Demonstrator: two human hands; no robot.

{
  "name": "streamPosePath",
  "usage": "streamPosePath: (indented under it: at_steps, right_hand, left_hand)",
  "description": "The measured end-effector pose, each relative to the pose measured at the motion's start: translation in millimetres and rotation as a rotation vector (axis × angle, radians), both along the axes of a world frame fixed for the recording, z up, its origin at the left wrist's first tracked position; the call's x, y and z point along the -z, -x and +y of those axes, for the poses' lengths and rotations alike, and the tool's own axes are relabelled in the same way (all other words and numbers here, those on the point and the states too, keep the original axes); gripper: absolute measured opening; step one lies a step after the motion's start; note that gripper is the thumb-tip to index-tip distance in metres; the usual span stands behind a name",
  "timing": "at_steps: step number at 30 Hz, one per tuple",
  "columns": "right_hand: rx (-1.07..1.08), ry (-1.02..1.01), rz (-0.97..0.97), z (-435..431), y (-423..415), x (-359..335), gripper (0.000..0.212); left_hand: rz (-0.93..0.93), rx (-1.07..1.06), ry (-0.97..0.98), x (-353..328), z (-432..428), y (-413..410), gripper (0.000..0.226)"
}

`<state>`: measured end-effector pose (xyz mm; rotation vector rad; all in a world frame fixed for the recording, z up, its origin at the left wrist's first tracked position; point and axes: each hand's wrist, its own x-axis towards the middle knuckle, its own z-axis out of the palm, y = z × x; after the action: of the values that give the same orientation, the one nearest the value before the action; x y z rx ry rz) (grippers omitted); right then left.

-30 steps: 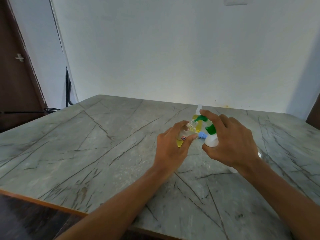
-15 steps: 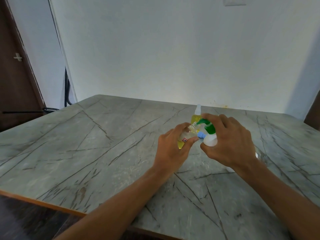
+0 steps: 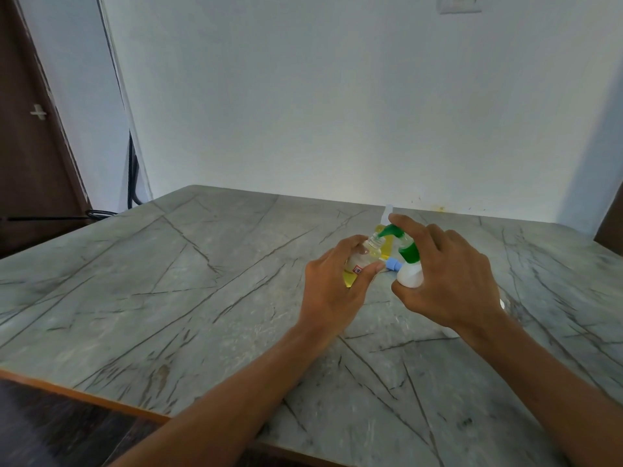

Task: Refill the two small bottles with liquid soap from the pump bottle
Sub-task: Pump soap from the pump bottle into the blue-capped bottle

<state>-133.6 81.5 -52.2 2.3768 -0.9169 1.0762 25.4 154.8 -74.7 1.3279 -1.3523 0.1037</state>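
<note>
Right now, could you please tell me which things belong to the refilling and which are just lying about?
In the job:
- small bottle, tilted in the left hand
- pump bottle, in the right hand
- second small bottle, behind
- blue cap, on the table

Lying about:
- cable
- door
- wall switch

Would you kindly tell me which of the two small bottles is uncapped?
The small bottle the left hand grips, neck open at the pump bottle's green spout; the other bottle stands behind, white cap on.
</note>
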Motion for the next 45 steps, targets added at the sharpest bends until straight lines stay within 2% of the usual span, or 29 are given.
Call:
streamPosePath:
  at_steps: [7,21,33,45]
  right_hand:
    - [0.001,-0.024,0.011,-1.6,-1.5,0.3,0.098]
    - [-0.03,0.009,-0.052,-0.4,-1.6,1.8,0.086]
    - [0.002,0.027,-0.031,2.4,-1.0,0.3,0.1]
    - [-0.018,0.025,-0.029,-1.0,-2.5,0.6,0.099]
  left_hand:
    - [-0.013,0.007,0.009,0.1,0.7,1.0,0.043]
    - [-0.083,0.036,0.013,3.9,1.5,3.4,0.048]
    - [-0.022,0.02,0.049,0.1,0.2,0.8,0.042]
    - [-0.004,0.009,0.023,-0.9,-0.1,1.1,0.042]
